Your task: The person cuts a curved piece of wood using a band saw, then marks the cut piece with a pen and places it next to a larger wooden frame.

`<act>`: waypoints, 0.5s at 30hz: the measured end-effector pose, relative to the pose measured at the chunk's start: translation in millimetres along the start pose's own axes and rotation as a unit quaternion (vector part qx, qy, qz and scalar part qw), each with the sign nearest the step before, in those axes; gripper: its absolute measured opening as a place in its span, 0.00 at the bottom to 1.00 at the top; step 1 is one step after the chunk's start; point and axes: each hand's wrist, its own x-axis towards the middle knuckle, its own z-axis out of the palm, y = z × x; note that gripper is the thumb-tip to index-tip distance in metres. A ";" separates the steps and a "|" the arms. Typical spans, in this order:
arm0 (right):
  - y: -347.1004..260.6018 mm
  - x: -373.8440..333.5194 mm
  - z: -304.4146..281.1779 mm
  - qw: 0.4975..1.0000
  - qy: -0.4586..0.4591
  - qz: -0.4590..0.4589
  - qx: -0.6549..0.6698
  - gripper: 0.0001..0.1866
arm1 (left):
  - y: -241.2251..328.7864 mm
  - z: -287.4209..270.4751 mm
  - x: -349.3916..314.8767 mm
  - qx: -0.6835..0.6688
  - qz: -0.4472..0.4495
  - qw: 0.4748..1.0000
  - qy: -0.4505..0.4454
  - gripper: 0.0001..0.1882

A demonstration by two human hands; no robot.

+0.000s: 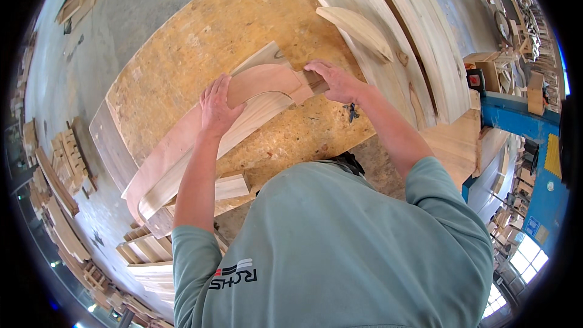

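A curved, pinkish thin wooden template (262, 80) lies over a pale wooden board (258, 116) on the worktable. My left hand (220, 106) spans the template's width, fingers over the far edge and thumb at the near edge. At the template's right end, my right hand (335, 82) grips the end of a short, darker piece of wood (314, 82). The fingers partly cover that piece, and how it meets the board is unclear. Both the template and the board run down to the left, past my left forearm.
The worktable (182, 48) has a worn yellowish-brown top. Long planks (388, 54) lie along its right side, with a pointed curved wood piece (357, 31) on them. A small dark object (351, 112) lies near my right wrist. A blue machine frame (516, 115) stands right; wood stacks (146, 252) stand lower left.
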 end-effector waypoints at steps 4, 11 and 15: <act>-5.1 -15.3 -0.8 0.998 0.068 0.019 0.005 0.41 | 0.0 -1.3 0.2 -0.003 -0.007 1.000 -0.008 0.45; 25.8 -81.6 16.6 0.968 0.151 0.198 0.012 0.28 | 2.1 -5.6 0.5 -0.013 -0.012 1.000 -0.018 0.46; 41.2 -96.4 44.5 0.949 0.202 0.241 0.009 0.23 | -0.7 -8.2 -10.0 -0.050 -0.025 0.998 0.025 0.45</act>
